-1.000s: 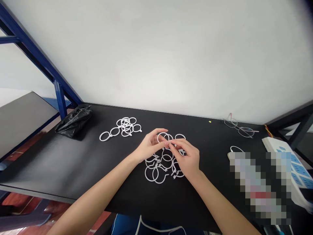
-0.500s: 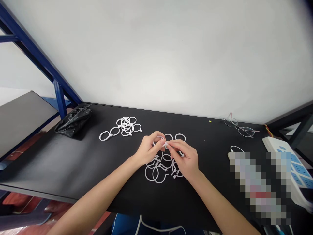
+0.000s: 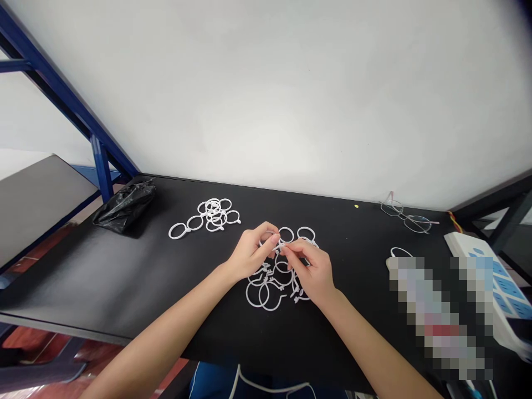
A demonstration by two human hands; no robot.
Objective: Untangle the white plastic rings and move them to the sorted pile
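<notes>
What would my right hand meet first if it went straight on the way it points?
Your right hand is pinching a white ring, so that comes first; just past it, most likely your left hand, though depth is hard to judge from one view.

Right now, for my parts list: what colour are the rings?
The rings are white, clearest in the head view.

Thin white ring (image 3: 281,245) held over loose, overlapping white rings (image 3: 269,275), several gapped open; more clustered rings (image 3: 214,210) farther left on desk (image 3: 166,277).
</notes>
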